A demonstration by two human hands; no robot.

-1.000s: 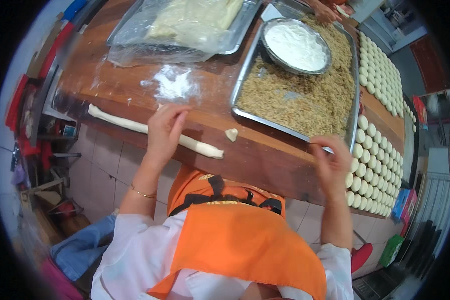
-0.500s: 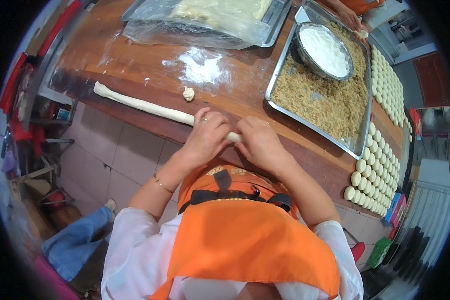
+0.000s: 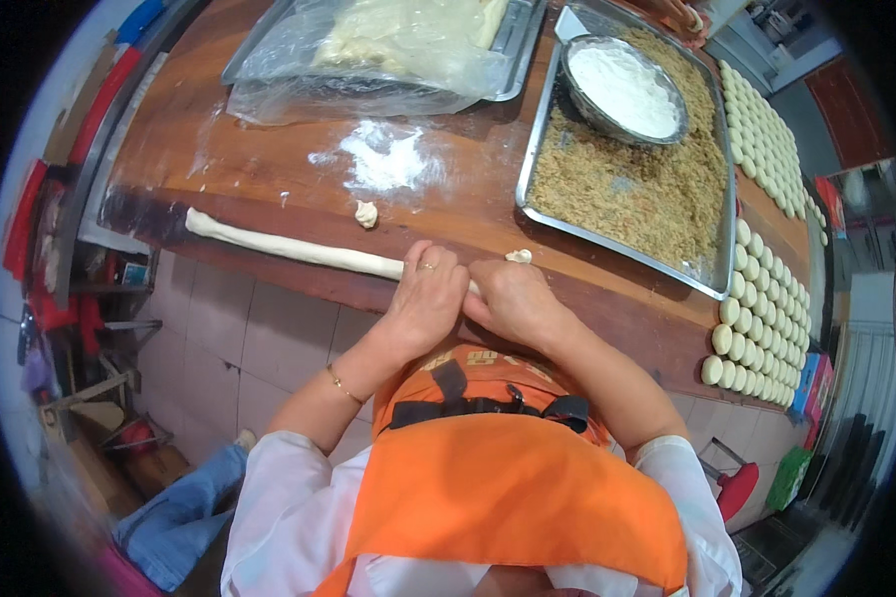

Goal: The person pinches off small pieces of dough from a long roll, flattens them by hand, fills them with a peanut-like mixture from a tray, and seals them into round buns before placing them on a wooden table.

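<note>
A long pale dough rope (image 3: 299, 247) lies along the near edge of the wooden table, stretching left from my hands. My left hand (image 3: 428, 296) is closed round it near its right end. Right beside it, my right hand (image 3: 513, 300) has its fingers curled over the short tip of the rope; the thumb side almost meets the left hand. A small torn dough lump (image 3: 366, 214) sits on the wood beyond the rope. Another dough lump (image 3: 518, 256) rests just past my right hand's knuckles. What lies under my fingers is mostly hidden.
A metal tray (image 3: 607, 236) of crumbly brown filling (image 3: 627, 199) holds a bowl of white flour (image 3: 625, 90). Rows of round dough pieces (image 3: 757, 318) stand at right. Plastic-covered dough (image 3: 398, 40) fills a far tray. Loose flour (image 3: 383, 156) dusts the table. Another person's hand (image 3: 679, 14) shows at the top.
A second dough lump now lies on the table beyond my right hand. My hands have drawn closer together on the rope, covering its end. The whole view has shifted slightly.
</note>
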